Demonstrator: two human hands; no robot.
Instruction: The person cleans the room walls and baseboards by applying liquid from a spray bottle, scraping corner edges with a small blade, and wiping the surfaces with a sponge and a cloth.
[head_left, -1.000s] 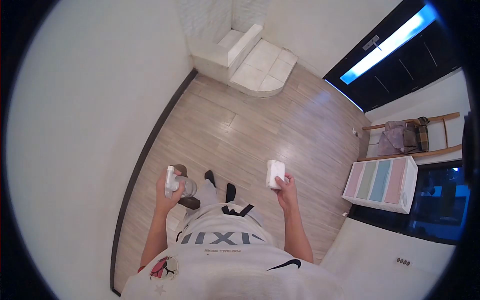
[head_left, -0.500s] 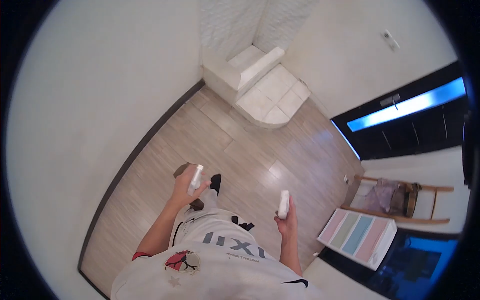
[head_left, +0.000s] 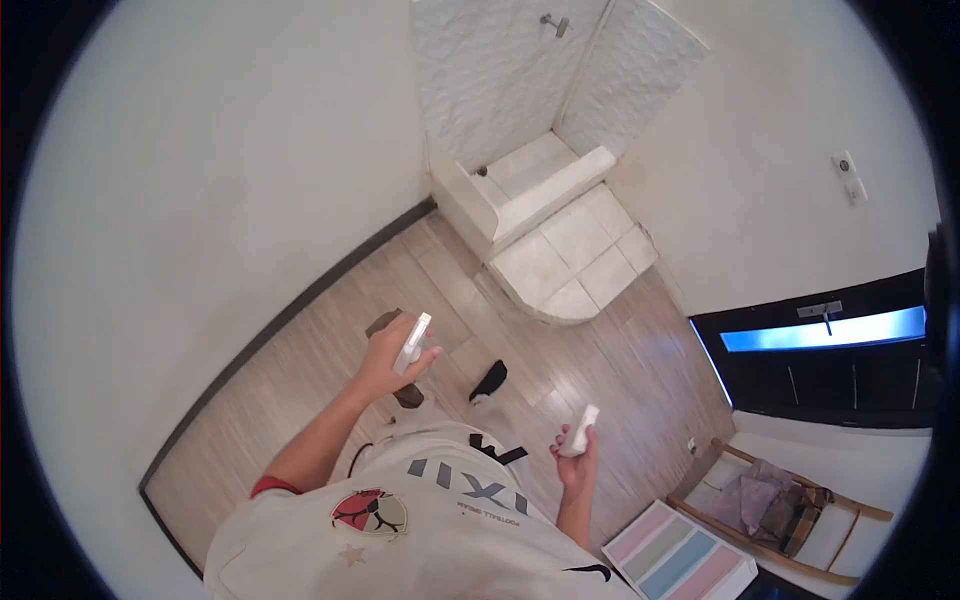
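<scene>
My left hand (head_left: 388, 358) is closed around a slim white block-like object (head_left: 412, 345), whose top end sticks up past the fingers. Behind that hand, brown patches (head_left: 408, 396) show on both sides of it, the middle hidden. My right hand (head_left: 577, 455) grips a similar white oblong object (head_left: 581, 430), fingers wrapped about its lower part. Both hands are held out in front of my white shirt (head_left: 400, 540), well apart from each other. A foot in black (head_left: 489, 380) is on the floor between them.
Ahead is a white tiled step (head_left: 575, 255) below a raised shower-like basin (head_left: 540, 170). A dark-edged wall (head_left: 230, 190) runs along the left. To the right are a black door (head_left: 840, 365), a wooden rack with cloths (head_left: 770, 505) and a drawer unit with pastel fronts (head_left: 680, 560).
The view has moved forward and tilted up, showing more of the basin and a wall fitting. The black foot has stepped forward. Both hands still hold their white objects.
</scene>
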